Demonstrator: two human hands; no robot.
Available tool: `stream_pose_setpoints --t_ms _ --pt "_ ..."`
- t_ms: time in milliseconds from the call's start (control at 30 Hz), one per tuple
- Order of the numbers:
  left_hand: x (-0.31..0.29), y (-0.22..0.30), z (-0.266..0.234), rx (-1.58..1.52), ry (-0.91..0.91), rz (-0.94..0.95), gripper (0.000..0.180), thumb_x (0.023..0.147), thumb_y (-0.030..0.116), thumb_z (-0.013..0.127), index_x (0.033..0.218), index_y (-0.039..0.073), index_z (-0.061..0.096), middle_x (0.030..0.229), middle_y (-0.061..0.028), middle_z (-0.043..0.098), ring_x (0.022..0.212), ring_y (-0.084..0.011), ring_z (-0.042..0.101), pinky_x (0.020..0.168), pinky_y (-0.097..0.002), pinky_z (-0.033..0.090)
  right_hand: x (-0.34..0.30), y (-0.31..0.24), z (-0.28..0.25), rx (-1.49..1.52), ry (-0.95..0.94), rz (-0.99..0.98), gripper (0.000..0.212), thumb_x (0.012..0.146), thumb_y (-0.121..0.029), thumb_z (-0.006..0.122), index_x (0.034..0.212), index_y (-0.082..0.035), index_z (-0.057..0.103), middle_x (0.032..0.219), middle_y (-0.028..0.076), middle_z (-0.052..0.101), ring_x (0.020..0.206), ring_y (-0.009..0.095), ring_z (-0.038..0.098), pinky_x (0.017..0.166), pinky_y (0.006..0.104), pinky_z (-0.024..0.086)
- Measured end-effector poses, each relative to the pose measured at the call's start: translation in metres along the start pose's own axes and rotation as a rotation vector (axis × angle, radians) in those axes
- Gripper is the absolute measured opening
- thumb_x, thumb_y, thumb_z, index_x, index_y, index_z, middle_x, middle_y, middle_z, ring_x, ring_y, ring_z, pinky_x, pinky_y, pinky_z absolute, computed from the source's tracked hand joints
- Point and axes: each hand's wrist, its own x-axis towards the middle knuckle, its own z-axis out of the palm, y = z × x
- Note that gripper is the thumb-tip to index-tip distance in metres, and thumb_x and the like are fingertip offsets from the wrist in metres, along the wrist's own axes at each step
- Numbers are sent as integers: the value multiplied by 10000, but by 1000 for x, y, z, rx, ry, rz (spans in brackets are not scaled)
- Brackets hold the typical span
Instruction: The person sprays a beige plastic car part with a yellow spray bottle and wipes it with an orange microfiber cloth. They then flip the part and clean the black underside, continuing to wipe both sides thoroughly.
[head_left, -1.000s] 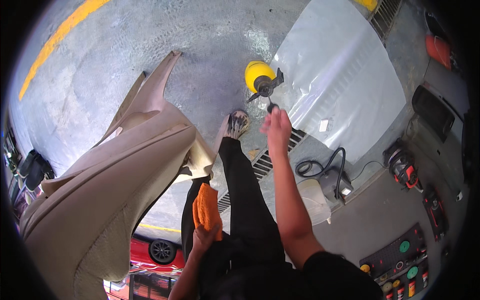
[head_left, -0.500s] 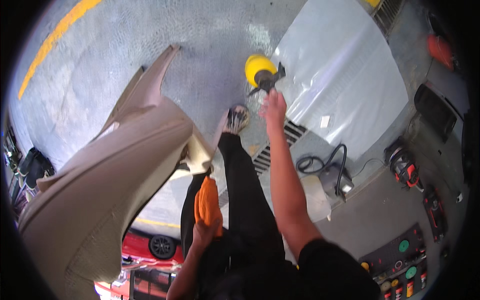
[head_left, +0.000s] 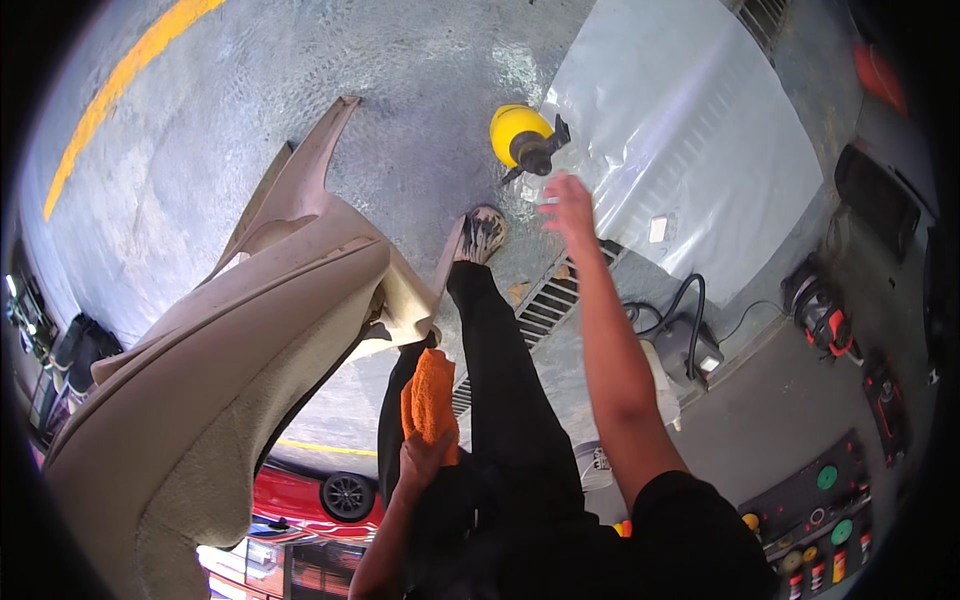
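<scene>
A yellow pump sprayer (head_left: 518, 130) with a black top stands on the grey floor, ahead of me. Just below its black head, apart from it in the picture, is my right hand (head_left: 568, 208), empty with loosely spread fingers. My left hand (head_left: 424, 456), low near my legs, is closed around a folded orange towel (head_left: 430, 393). Left of that towel rises a large beige moulded panel (head_left: 230, 335) that looks like car interior trim. Part of its far side is hidden by its own bulk.
A clear plastic sheet (head_left: 690, 130) covers the floor at the right, beside a drain grate (head_left: 550, 305). A grey box with a black hose (head_left: 690, 345) stands nearby. Behind me are a red car (head_left: 300, 495) and, lower right, a rack of bottles and pads (head_left: 815, 530).
My right hand has come away from the sprayer's head, moving down and right. The sprayer stays on the floor. My left hand still holds the orange towel; the view has shifted slightly.
</scene>
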Motion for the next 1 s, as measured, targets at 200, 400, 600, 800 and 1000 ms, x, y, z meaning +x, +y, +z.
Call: stream_pose_setpoints --t_ms 200,400,600,800,1000 --pt "-6 -3 -19 12 -64 -22 612 860 457 830 992 -129 715 886 -281 751 911 -343 782 725 -438 583 51 -78 -36 -1345 51 -1015 689 840 48 630 1471 -217 554 1541 170 498 1446 357 453 1195 559 339" --pt "4 -24 -33 -25 0 -13 650 855 509 826 1087 -90 725 994 -282 760 1041 -368 760 844 -442 592 82 -72 -26 -1674 -264 -811 428 886 -136 702 1310 -169 655 1468 90 579 1452 311 464 1251 596 260" --pt "-8 -91 -81 -144 75 249 559 875 429 833 1182 -24 719 1072 -187 765 1029 -255 753 865 -399 587 -47 -27 -50 -856 -257 -536 441 887 -268 778 1253 -52 661 1060 75 721 1027 239 666 1016 458 456" --pt "-15 -153 -165 -46 135 371 713 871 528 810 1349 38 614 1213 -165 728 1162 -265 713 942 -418 569 -325 -50 -95 -312 -402 -452 237 1028 -262 655 1116 -41 654 906 -21 602 866 81 572 782 257 484" --pt "44 -263 -244 394 244 540 811 851 695 699 1140 -62 700 1099 -270 739 1072 -369 728 980 -444 536 -626 -46 -53 -25 -422 -703 404 1077 -383 571 1157 7 641 875 5 620 788 88 560 728 253 450"
